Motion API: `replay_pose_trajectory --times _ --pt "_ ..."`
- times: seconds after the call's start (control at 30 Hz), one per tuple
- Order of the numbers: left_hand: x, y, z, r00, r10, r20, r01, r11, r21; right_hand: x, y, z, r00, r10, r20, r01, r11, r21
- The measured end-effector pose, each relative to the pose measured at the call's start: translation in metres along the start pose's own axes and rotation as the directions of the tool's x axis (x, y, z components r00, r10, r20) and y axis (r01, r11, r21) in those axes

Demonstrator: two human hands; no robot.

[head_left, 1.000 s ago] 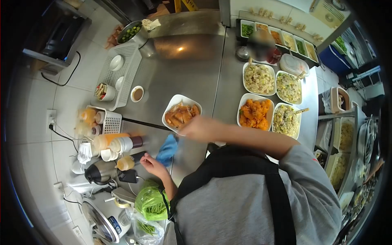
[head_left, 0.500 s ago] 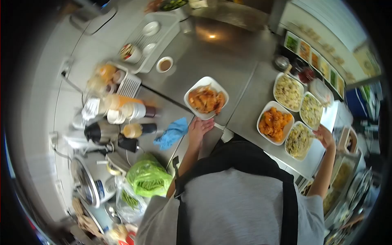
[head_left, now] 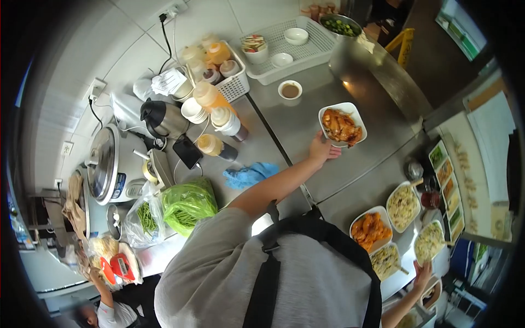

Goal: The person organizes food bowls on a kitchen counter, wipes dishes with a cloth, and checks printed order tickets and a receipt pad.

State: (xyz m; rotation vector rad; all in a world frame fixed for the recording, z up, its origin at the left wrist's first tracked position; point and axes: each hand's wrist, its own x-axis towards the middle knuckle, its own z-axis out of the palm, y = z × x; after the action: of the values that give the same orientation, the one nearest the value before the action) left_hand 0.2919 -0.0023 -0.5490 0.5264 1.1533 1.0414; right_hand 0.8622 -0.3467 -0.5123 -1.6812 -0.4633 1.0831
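Grey shirt [head_left: 210,270], black straps [head_left: 263,292]

A blue cloth [head_left: 251,175] lies near a green bag [head_left: 198,195].

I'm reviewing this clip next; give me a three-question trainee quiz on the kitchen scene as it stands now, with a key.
1. Multiple choice: what is the left hand at?
A) the black smartphone
B) the bowl of brown glazed food
C) the yellow-green plastic bag

2. True or false: the blue cloth lies on the metal counter, in neither hand.

3. Short answer: what food is in the dish at the right hand?

Key: 1. B; 2. True; 3. Rice
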Motion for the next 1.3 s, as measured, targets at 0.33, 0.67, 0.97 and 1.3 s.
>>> replay_pose_trajectory --times 0.33,0.67,0.97,1.3 --pt "0.123 0.044 0.049 0.998 -0.022 -0.066 0.018 0.998 -0.054 0.014 -0.133 0.144 0.985 -0.162 -0.057 0.162 0.987 -0.017" --pt "-0.149 0.245 -0.071 0.782 0.614 0.103 -0.561 0.623 0.546 0.133 -0.062 0.409 0.907 0.067 0.415 -0.123 0.986 0.109" --pt "-0.124 0.236 -0.341 0.534 0.832 -0.15 0.151 0.08 0.985 0.18 -0.044 0.482 0.92 -0.019 0.392 -0.009 0.998 0.069" --pt "-0.075 0.208 -0.387 0.682 0.722 0.118 0.289 -0.413 0.864 -0.015 -0.167 0.724 0.543 -0.541 0.642 0.839 0.389 -0.382"
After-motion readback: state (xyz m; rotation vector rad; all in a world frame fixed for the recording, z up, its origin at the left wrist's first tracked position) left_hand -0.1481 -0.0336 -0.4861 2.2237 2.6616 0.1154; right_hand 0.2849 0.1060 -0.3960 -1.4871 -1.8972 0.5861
